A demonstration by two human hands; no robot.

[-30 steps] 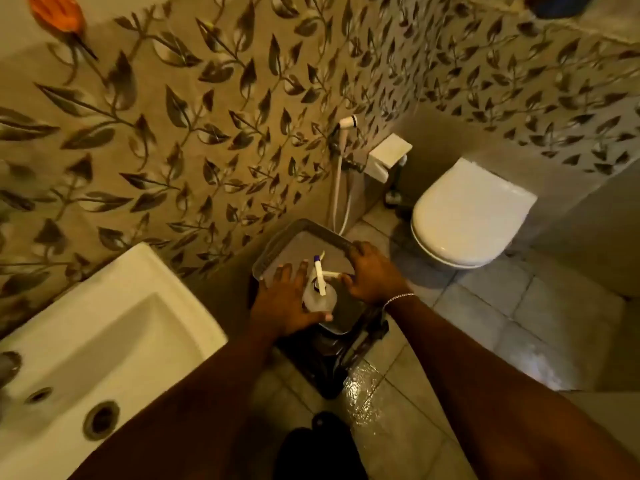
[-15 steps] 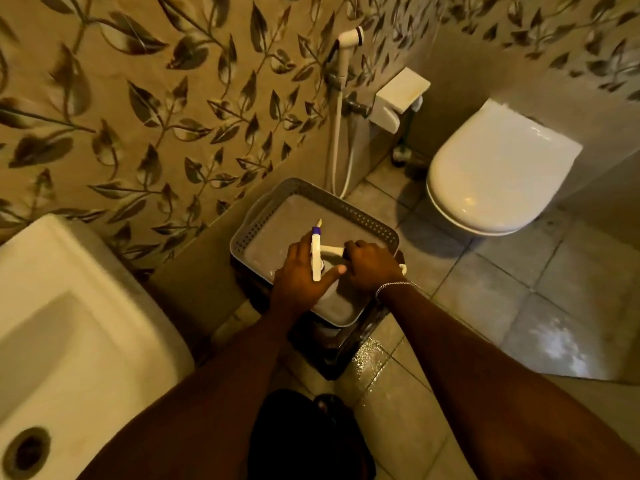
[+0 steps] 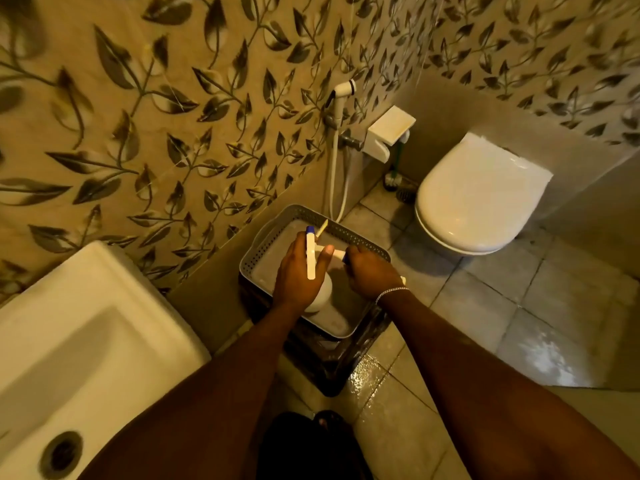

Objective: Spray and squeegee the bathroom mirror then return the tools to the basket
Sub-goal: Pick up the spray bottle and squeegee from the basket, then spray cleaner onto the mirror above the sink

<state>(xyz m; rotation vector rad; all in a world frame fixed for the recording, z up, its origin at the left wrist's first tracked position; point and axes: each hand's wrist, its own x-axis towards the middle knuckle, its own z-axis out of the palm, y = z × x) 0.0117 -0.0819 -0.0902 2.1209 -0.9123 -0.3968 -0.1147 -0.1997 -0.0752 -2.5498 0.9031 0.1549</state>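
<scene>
A grey perforated basket (image 3: 277, 220) sits on a dark stool (image 3: 329, 362) against the leaf-patterned wall. My left hand (image 3: 294, 275) is wrapped around the neck of a white spray bottle (image 3: 320, 297). The bottle's blue-tipped nozzle points away from me, and the bottle is over the inside of the basket. My right hand (image 3: 372, 275) grips a white squeegee (image 3: 337, 252) with a blue part, held low over the basket's right side. Most of the squeegee is hidden by my fingers. The mirror is out of view.
A white sink (image 3: 86, 341) is at the lower left. A white toilet (image 3: 478, 195) with its lid down stands at the right. A bidet sprayer (image 3: 341, 95) and a toilet brush (image 3: 393, 178) are by the wall. The floor tiles (image 3: 374, 375) near the stool are wet.
My left hand has gone from resting on the bottle to gripping its neck. My right hand has closed on the squeegee. Both stay over the basket while the view shifts.
</scene>
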